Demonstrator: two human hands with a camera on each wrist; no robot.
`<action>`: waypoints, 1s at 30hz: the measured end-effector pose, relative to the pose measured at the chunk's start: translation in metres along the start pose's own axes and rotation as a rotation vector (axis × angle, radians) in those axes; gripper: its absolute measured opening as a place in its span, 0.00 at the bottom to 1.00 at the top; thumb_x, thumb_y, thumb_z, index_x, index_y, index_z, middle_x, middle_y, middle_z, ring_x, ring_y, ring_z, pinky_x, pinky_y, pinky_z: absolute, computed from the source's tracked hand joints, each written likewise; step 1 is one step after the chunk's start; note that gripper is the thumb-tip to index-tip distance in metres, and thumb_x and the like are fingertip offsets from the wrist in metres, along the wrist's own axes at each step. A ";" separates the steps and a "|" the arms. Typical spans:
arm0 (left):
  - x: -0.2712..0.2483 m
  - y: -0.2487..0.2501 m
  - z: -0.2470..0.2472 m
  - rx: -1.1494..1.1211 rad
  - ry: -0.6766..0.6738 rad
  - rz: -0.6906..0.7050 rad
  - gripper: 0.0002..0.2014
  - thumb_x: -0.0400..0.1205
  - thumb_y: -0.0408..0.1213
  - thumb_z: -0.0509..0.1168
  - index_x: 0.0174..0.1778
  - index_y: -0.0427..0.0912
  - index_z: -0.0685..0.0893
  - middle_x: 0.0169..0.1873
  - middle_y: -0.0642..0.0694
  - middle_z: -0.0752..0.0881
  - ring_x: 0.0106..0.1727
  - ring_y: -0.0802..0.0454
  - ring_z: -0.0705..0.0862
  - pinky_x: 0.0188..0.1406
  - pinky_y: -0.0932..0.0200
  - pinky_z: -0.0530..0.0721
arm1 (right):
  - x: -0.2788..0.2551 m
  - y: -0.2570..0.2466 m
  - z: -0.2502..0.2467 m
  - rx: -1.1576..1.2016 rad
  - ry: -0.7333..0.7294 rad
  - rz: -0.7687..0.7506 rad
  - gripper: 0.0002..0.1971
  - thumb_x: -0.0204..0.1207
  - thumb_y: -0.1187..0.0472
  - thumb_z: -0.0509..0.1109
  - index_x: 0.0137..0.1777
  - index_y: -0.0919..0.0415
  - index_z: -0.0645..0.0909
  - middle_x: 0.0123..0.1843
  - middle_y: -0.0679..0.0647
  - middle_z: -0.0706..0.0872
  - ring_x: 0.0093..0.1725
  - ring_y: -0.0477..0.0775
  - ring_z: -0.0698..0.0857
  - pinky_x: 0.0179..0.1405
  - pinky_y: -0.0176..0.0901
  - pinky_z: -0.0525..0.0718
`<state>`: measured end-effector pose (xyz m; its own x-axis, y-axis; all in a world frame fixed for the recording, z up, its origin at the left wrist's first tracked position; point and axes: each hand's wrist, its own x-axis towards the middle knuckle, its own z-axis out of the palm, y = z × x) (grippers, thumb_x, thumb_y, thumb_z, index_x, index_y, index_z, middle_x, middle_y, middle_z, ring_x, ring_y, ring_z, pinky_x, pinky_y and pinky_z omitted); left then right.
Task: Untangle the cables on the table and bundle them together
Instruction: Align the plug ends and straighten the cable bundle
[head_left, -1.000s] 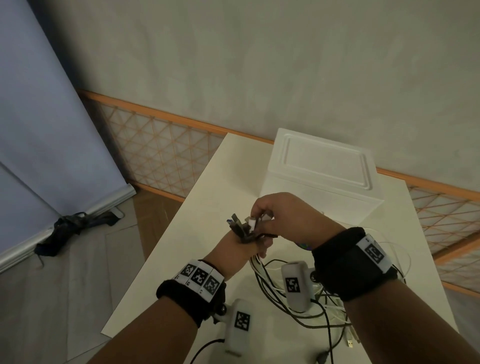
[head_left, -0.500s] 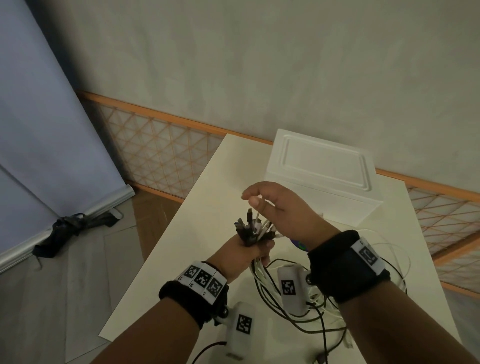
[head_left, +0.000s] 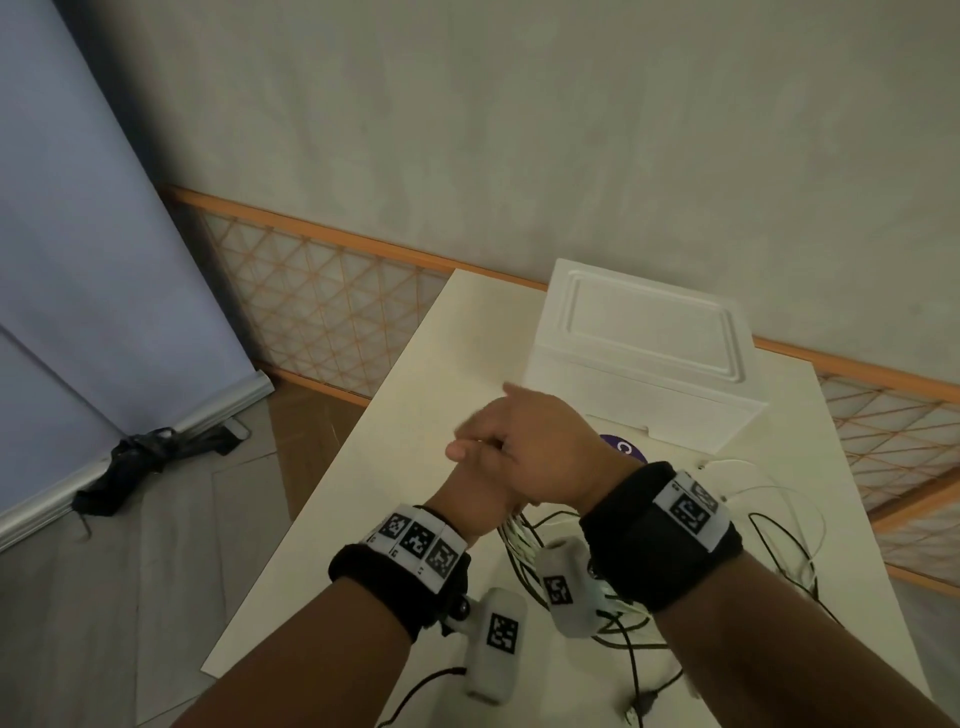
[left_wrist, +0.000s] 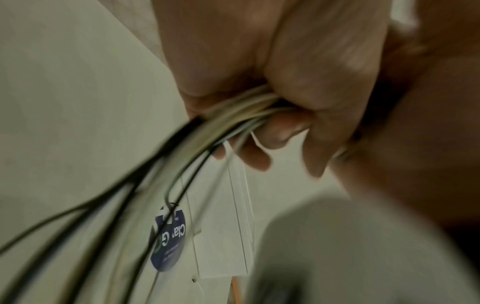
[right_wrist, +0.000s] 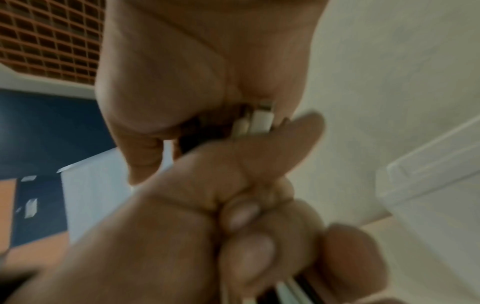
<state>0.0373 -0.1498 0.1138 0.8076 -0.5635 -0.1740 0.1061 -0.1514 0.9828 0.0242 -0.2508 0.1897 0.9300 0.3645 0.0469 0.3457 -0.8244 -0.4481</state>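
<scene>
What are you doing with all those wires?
A person is gathering tangled cables into one bunch. The left hand grips the bunch in its fist, just above the white table. The right hand rests over the plug ends sticking out on top. The rest of the cables trail loose on the table, so the bundling isn't finished.

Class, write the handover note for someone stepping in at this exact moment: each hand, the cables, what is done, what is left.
Left hand: fist gripped round the gathered cables, black and white, just below their plugs.
Right hand: laid over the plug ends on top of the left fist; whether it grips them I cannot tell.
Cables: the free lengths hang from the fist and lie in loose loops on the table, in front of the white box.
Done: one set of ends gathered in one hand.
Left: sort out the trailing loops, then bundle them.
</scene>
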 end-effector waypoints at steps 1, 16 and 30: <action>0.000 -0.001 -0.002 -0.004 -0.006 0.005 0.10 0.75 0.29 0.63 0.27 0.41 0.79 0.25 0.49 0.81 0.29 0.56 0.81 0.33 0.59 0.78 | -0.001 0.001 0.004 0.035 -0.037 0.008 0.19 0.82 0.43 0.61 0.63 0.51 0.84 0.66 0.45 0.84 0.68 0.42 0.78 0.82 0.52 0.56; -0.006 -0.017 -0.024 -0.305 0.064 -0.011 0.22 0.61 0.40 0.81 0.52 0.44 0.89 0.53 0.38 0.90 0.58 0.43 0.87 0.62 0.47 0.83 | -0.022 0.029 0.072 0.657 0.088 0.371 0.20 0.72 0.60 0.73 0.62 0.60 0.76 0.47 0.56 0.88 0.43 0.48 0.86 0.41 0.51 0.86; -0.018 0.010 -0.061 -0.526 0.151 0.052 0.32 0.77 0.63 0.51 0.57 0.39 0.85 0.47 0.43 0.88 0.50 0.48 0.83 0.52 0.55 0.80 | -0.018 -0.005 0.073 0.091 0.002 0.279 0.15 0.79 0.48 0.65 0.59 0.56 0.74 0.50 0.53 0.87 0.49 0.56 0.85 0.40 0.42 0.75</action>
<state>0.0593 -0.0923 0.1308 0.8898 -0.4306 -0.1514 0.3079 0.3215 0.8954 -0.0035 -0.2217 0.1256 0.9878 0.1284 -0.0879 0.0640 -0.8503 -0.5224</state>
